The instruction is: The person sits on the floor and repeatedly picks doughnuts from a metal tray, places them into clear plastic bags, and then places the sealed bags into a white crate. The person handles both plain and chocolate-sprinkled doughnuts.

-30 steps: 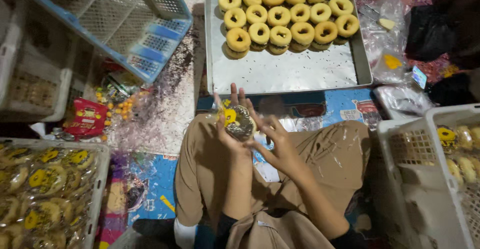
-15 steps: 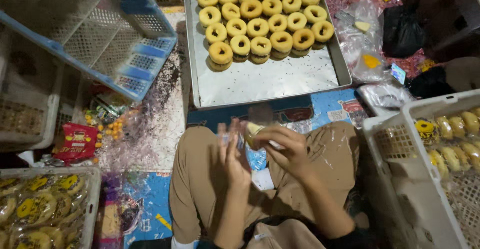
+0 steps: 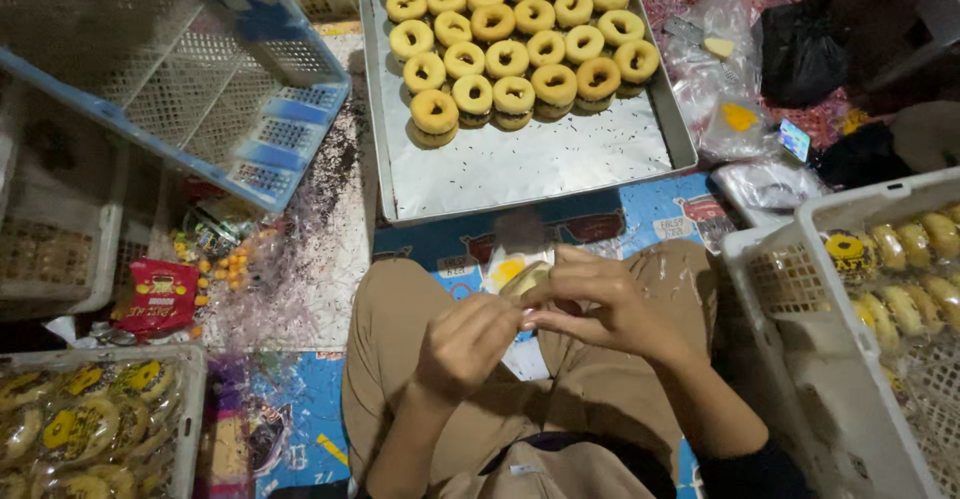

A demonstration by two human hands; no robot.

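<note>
Since the earlier frame both hands, left hand (image 3: 465, 344) and right hand (image 3: 600, 304), had closed together on the small, soft, light wrapped pastry (image 3: 522, 281), pinching its slippery wrapper edge.

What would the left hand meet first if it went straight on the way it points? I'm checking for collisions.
Most likely the right hand: the left hand points up-right at it and the small clear-wrapped yellow pastry between them, fingertips apparently touching already.

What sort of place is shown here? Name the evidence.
Probably a small home-style food packing area on a floor: a metal baking tray of round yellow ring-shaped cakes, and white plastic crates holding wrapped cakes.
</note>
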